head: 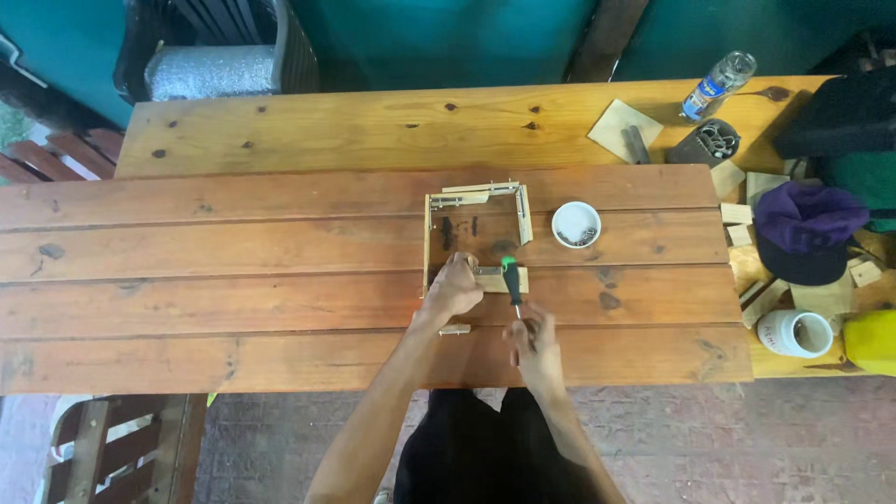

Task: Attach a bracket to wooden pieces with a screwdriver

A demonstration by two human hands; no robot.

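Near the middle of the frame, the left hand (pixel 455 289) is pressed flat on the bottom edge of a small square frame of thin pale wood strips (pixel 474 233), on the reddish plank table (pixel 280 280). The right hand (pixel 534 343) is curled tight around a screwdriver with a black shaft and green tip (pixel 511 284). Just right of that sits a round white bowl of metal screws (pixel 576 225), and a short wooden dowel piece (pixel 455 329) lies below the left hand.

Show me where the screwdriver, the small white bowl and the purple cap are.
screwdriver (pixel 512 283), head view, on its black handle.
small white bowl (pixel 562 214), head view, on its left rim.
purple cap (pixel 808 214), head view, on its crown.
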